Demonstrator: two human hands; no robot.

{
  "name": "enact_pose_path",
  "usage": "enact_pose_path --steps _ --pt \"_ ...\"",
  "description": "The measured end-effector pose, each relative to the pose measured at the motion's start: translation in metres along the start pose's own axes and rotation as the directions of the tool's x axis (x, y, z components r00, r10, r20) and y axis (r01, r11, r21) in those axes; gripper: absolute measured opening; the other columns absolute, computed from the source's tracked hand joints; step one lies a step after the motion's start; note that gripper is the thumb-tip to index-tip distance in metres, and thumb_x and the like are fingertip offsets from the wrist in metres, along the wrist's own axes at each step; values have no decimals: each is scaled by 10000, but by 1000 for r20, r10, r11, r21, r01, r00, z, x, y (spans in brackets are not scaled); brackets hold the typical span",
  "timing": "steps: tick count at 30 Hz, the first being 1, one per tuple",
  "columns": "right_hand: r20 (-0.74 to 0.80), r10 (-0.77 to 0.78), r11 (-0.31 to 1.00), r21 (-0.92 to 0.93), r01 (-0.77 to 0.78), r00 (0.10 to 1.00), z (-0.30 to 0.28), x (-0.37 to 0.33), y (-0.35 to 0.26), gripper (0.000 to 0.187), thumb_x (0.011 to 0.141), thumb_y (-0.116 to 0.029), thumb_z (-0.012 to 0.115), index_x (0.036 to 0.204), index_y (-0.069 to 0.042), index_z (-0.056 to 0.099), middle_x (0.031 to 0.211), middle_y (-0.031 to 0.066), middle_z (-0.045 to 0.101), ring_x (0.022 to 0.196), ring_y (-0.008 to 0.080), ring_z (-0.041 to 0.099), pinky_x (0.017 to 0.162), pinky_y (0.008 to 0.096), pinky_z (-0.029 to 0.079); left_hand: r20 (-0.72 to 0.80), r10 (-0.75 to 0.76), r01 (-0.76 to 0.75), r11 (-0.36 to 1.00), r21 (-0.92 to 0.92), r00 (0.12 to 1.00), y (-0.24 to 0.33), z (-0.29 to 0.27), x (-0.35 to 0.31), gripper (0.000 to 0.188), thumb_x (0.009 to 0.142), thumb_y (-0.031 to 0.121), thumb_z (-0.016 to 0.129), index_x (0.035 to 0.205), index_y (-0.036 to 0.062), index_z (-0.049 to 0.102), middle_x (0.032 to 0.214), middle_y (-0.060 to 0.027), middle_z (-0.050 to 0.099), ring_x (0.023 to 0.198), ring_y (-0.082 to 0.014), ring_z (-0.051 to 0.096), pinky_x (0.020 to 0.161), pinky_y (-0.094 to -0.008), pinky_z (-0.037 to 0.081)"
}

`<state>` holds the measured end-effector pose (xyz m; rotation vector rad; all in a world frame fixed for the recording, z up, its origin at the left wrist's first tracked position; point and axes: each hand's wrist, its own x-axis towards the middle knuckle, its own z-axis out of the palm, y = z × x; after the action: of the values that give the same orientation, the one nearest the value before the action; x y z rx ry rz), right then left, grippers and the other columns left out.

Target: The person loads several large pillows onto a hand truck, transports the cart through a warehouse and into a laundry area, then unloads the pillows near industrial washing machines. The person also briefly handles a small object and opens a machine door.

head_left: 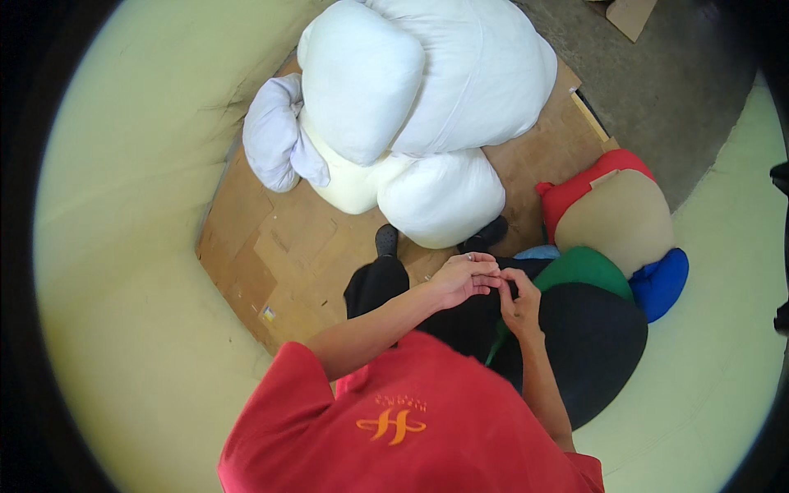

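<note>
In front of my red shirt, my left hand (464, 279) and my right hand (521, 306) meet at the fingertips. Both are closed in a pinch, and whatever lies between the fingers is too small to make out. Just right of my right forearm sits a stuffed black cushion (593, 349), with a green cushion (588, 269) partly behind it. Beyond the hands rests a big white stuffed cushion (444, 197), touching a heap of larger white cushions (485, 70).
Brown cardboard sheets (304, 246) cover the floor. A beige cushion with red edging (616, 218) and a blue one (662, 283) lie to the right. A pale lavender bundle (274, 135) leans by the white heap. Pale yellow walls (123, 246) rise on both sides; grey concrete (657, 99) lies beyond.
</note>
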<state>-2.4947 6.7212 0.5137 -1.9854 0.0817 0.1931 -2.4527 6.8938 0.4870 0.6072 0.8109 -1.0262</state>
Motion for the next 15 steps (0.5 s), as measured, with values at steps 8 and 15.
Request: enact_pose_path --steps 8,15 --pt "-148 716 694 44 -719 682 100 -88 146 201 917 -169 686 1008 -1 627 891 118 687 849 188 665 820 335 530 -231 540 440 -298 847 810 117 -323 304 1408 543 769 773 1523 -43 170 1557 -297 220 1436 -459 240 1104 -651 248" --pt "-142 850 483 -175 -858 507 109 -180 176 232 924 -190 671 1023 15 627 871 136 695 800 198 668 741 329 522 -217 600 365 -135 921 770 105 -387 378 638 739 356 722 1237 18 510 1182 -212 630 1126 -364 600 919 -505 470"
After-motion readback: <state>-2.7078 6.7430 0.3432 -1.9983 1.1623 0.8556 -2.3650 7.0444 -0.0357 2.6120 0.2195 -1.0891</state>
